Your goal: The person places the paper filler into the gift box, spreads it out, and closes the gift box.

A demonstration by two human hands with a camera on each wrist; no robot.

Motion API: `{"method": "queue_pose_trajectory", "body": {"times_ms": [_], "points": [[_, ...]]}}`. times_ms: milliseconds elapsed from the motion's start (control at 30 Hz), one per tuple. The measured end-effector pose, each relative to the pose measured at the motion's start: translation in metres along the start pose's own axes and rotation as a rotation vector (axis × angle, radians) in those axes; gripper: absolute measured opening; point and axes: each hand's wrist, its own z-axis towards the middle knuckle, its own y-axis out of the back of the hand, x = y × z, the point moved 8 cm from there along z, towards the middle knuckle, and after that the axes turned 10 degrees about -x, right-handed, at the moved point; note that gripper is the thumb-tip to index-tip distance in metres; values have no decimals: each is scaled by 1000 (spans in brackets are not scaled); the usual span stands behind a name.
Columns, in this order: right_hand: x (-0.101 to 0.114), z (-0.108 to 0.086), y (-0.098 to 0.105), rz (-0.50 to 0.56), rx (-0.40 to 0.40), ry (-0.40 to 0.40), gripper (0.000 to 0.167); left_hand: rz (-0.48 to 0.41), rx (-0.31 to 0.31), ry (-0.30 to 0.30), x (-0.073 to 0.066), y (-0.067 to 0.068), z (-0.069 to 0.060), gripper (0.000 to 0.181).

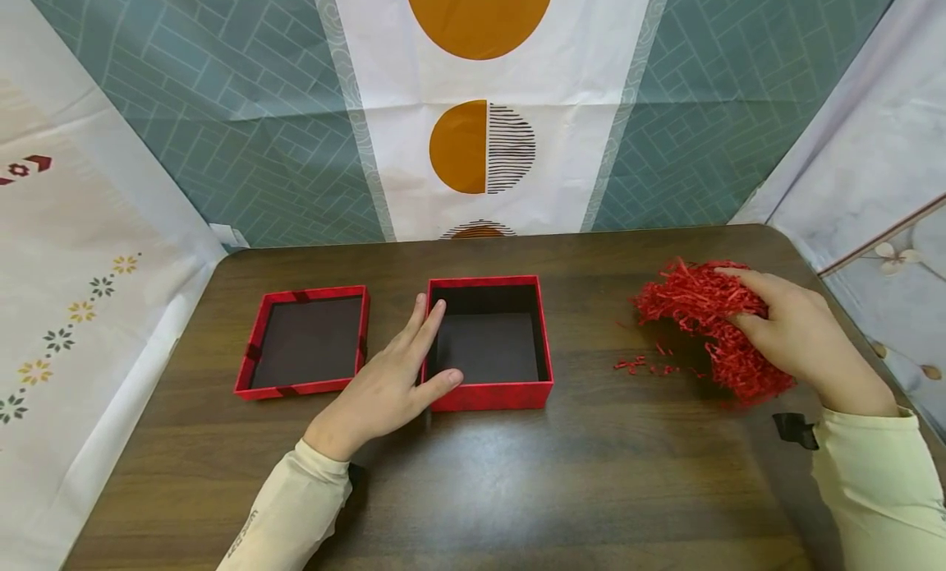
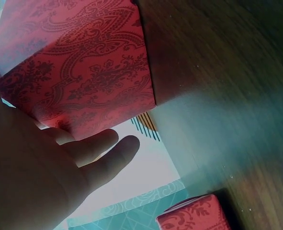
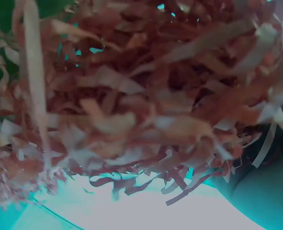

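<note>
A red box [image 1: 491, 397] with a dark inside stands open-topped on the table, and nothing shows in it. My left hand [image 1: 395, 382] is at its left side, fingers extended along the edge. In the left wrist view the box's patterned red wall [image 2: 84, 62] is close to the fingers [image 2: 115, 155]. At the right, my right hand [image 1: 794, 324] grips a tangled bunch of red shredded paper [image 1: 702, 304]. The paper strips [image 3: 146, 110] fill most of the right wrist view and hide the fingertips there.
A shallow red box lid [image 1: 310, 341] lies inside-up left of the box. Loose red scraps [image 1: 631, 364] are scattered left of the bunch. The brown wooden table [image 1: 473, 489] ends at hanging cloths at the back and both sides.
</note>
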Motion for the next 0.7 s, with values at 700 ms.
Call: {"method": "queue_pose_trajectory", "body": {"times_ms": [700], "points": [[5,22,62,-51,-112,-45,45,-25,3,4,0,-1,0,90]]}}
